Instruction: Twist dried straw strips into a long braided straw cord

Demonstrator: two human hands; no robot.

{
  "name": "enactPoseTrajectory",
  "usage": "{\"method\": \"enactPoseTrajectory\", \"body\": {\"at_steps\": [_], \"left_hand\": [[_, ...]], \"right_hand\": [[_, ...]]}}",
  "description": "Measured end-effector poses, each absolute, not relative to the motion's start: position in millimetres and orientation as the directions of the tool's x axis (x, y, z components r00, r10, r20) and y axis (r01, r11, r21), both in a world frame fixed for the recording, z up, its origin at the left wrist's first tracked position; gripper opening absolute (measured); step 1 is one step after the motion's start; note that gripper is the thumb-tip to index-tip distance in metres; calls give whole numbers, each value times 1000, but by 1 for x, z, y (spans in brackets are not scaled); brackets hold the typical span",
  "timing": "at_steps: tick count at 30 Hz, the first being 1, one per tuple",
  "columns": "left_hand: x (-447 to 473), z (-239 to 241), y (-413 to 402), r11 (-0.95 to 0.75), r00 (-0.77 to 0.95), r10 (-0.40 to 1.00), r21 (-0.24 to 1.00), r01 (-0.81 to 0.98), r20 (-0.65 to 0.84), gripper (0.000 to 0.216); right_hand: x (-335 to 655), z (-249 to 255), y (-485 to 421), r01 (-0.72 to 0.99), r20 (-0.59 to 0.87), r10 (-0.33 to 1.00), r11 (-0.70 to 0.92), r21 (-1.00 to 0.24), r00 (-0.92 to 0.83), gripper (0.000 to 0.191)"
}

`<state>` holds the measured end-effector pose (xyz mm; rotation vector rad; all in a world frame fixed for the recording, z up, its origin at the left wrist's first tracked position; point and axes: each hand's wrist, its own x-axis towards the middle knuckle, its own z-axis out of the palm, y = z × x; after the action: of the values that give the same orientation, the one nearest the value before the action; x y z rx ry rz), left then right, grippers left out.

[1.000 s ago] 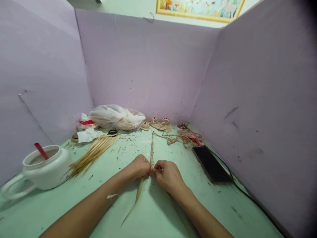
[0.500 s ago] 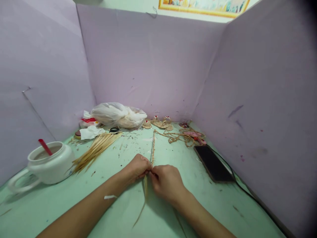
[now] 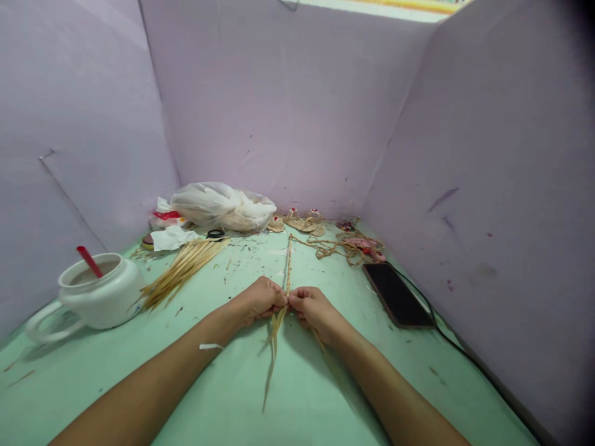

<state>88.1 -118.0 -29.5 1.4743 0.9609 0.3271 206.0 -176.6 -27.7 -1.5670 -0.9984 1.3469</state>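
I get soft, diffuse light over the worktop, with the right panel duller and its far corner black. Faint shadows lie under the right hand and the mug. My wide view stretches the edges; the strands blur toward their ends.

White mug — black phone — plastic bag

Mug on left of table, straw in it, strip bundle just right, bag behind. Braid runs back from left hand and right hand. Phone lies right, cord tangle behind it.
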Motion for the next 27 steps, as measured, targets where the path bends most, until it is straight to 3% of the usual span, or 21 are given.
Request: {"method": "enactPoseTrajectory", "body": {"at_steps": [5,9,13,21,24,27], "left_hand": [[90,-33,-121,-87,610,742,863,498,-277,12],[86,-32,-120,-92,554,763,791,605,-334,12],[83,-21,-125,-143,478,819,691,708,-319,14],[94,-19,-174,-379,446,895,528,760,1,13],[90,-10,-168,-409,506,862,563,718,-20,19],[83,3,-146,-172,390,911,738,652,-132,28]], "right_hand": [[216,-41,-171,276,-303,937,-341,-899,172,14],[218,-44,-170,298,-281,938,-333,-895,205,9],[215,-40,-171,219,-299,935,-337,-916,189,6],[211,-35,-175,-56,-375,912,-371,-927,165,4],[213,-37,-175,-89,-388,911,-378,-921,138,3],[215,-39,-174,-83,-399,914,-393,-916,78,5]]}}
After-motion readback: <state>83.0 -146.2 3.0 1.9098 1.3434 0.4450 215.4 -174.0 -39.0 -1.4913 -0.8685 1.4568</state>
